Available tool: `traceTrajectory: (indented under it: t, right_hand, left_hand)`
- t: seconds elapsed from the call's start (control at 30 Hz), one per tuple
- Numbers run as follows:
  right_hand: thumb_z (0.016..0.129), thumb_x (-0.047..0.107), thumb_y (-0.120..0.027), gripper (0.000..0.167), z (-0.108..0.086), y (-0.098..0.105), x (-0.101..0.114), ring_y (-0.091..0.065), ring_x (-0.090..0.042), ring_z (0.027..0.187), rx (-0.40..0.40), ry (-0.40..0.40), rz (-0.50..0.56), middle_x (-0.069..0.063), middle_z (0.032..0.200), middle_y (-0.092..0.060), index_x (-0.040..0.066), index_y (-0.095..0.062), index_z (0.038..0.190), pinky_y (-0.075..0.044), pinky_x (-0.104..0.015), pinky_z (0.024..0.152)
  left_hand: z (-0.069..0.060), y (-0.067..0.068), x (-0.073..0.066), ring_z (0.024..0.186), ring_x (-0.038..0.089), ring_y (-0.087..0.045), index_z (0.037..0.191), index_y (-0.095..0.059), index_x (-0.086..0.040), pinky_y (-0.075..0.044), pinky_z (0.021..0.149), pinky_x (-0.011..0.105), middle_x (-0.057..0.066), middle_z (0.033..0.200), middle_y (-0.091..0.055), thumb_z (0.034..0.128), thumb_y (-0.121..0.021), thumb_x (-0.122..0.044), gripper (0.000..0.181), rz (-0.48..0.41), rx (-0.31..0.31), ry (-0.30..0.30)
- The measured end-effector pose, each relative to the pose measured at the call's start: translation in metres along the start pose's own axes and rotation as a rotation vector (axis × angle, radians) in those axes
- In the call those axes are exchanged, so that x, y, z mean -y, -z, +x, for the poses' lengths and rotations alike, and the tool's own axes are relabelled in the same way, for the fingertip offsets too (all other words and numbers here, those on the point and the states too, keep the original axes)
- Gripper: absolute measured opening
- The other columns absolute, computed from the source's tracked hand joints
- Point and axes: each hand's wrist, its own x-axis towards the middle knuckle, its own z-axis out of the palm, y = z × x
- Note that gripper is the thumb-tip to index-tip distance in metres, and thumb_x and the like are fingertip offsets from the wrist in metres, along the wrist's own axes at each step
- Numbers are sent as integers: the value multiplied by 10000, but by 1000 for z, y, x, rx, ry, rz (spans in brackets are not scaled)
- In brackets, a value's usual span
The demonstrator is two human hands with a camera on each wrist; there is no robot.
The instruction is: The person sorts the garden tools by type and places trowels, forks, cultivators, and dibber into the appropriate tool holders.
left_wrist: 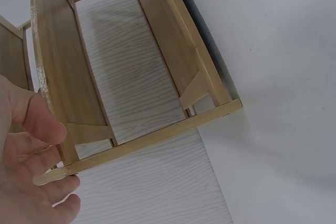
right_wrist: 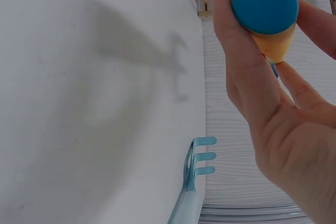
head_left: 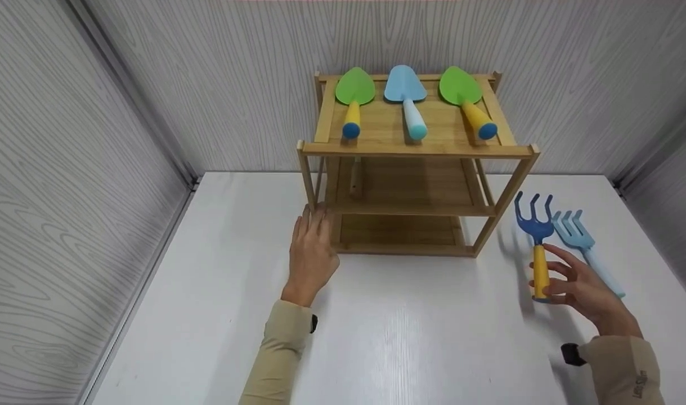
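Note:
A blue hand fork with a yellow handle (head_left: 540, 271) is upright in my right hand (head_left: 587, 287), thumb and fingers round its handle. In the right wrist view its blue handle end (right_wrist: 265, 3) faces the camera. Beside this hand a light-blue hand fork (head_left: 579, 239) lies on the white table. My left hand (head_left: 312, 253) holds the left front post of a wooden rack (head_left: 416, 149), near the middle shelf. In the left wrist view the thumb (left_wrist: 47, 121) is on one side of the rack's frame, the fingertips on the other.
On the rack's top lie a green trowel (head_left: 355, 87), a light-blue trowel (head_left: 403, 84) and another green trowel (head_left: 460, 87), handles toward me. A small wooden-handled item (head_left: 356, 180) is on the middle shelf. Wood-grain panels (head_left: 252, 84) stand behind and at both sides of the table.

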Motion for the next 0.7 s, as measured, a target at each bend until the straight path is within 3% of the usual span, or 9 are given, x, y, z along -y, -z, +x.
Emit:
traceTrajectory:
  t: [0.17,0.4,0.7]
  right_hand:
    - [922,-85,-613,768,-3,-2,0,-711,-179,1015,5,12,4,98,1216,-560,452,-389,1423,-585,-341,857]
    - [918,-69,-634,842,-3,-7,3,-694,-150,1006,-22,13,-34,100,1230,-524,421,-319,1526,-583,-327,855]
    - [910,-183,-532,789,-6,-10,-4,-718,-209,992,33,119,69,48,1201,-614,410,-429,1420,-604,-358,805]
  left_hand:
    - [-2,0,1,1373,500,-406,1365,-532,106,-348,1124,586,257,1425,-513,801,-591,176,572,-2,13,9]
    - [-2,2,1,1362,497,-422,1346,-550,111,-357,1125,567,254,1411,-527,802,-595,180,550,2,-2,18]
    - [0,0,1,1369,499,-414,1316,-557,127,-364,1130,529,254,1407,-528,804,-580,187,516,-7,-7,18]
